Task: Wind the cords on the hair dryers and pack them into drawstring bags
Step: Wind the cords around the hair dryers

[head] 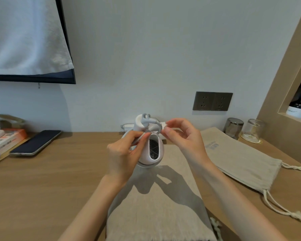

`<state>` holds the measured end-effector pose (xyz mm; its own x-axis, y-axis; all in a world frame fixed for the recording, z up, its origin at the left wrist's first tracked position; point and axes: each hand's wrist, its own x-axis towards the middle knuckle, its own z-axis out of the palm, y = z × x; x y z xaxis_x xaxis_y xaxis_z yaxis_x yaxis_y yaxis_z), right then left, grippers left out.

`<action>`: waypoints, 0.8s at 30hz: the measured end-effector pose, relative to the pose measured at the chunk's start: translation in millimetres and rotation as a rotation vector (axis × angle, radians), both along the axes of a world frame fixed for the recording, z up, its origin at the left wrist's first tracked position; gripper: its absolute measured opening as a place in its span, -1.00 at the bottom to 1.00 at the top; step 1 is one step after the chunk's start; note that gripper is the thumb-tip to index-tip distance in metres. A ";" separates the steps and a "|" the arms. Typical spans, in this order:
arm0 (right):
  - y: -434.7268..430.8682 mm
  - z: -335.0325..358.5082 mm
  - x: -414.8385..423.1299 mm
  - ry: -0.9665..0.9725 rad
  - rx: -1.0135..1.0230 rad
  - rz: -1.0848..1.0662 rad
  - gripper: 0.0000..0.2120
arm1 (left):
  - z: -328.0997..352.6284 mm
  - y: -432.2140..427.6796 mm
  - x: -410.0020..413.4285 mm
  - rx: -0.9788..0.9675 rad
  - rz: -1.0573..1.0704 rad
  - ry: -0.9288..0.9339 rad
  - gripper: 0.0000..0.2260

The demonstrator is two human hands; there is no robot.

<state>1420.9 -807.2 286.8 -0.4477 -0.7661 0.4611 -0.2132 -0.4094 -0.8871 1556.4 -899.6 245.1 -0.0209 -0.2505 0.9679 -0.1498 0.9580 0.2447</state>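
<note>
A white hair dryer is held up above the wooden desk, its grilled air intake facing me and its folded handle pointing up. My left hand grips the dryer's left side and pinches the grey cord against it. My right hand pinches the cord's far end near the plug at the upper right. One beige drawstring bag lies flat under the dryer. A second beige drawstring bag lies to the right, its strings trailing toward the desk edge.
A black phone and a stack of small boxes lie at the left. Two glass tumblers stand at the back right under a double wall socket. A wooden shelf unit with bottles borders the right side.
</note>
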 end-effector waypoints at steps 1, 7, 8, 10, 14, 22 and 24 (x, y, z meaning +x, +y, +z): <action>-2.1 0.7 -1.3 -0.060 0.031 0.048 -0.82 | -0.2 -0.8 0.0 0.018 -0.035 0.000 -0.83; -1.9 17.5 -5.7 0.056 0.236 0.298 -0.76 | 2.1 0.1 1.0 0.173 -0.191 -0.053 -0.94; 0.2 20.1 -5.8 0.085 0.244 0.296 -0.77 | 4.1 1.6 1.4 0.210 -0.200 -0.059 -0.94; 2.8 21.7 -5.0 0.122 0.227 0.245 -0.78 | 9.1 6.4 1.2 0.323 -0.228 -0.031 -0.91; 3.3 17.4 0.8 0.175 0.118 0.113 -0.78 | 16.0 12.8 -2.4 0.581 -0.338 0.074 -0.72; 7.9 11.5 7.2 0.181 -0.018 -0.017 -0.69 | 21.1 4.1 1.5 0.438 -0.397 -0.211 -0.69; 9.4 12.5 7.6 0.162 -0.048 -0.078 -0.68 | 20.9 1.4 3.3 0.445 -0.356 -0.259 -0.68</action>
<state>1428.5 -797.9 299.3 -0.4216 -0.7075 0.5671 -0.3839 -0.4273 -0.8185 1559.7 -898.1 266.1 -0.3976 -0.5630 0.7246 0.0518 0.7746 0.6303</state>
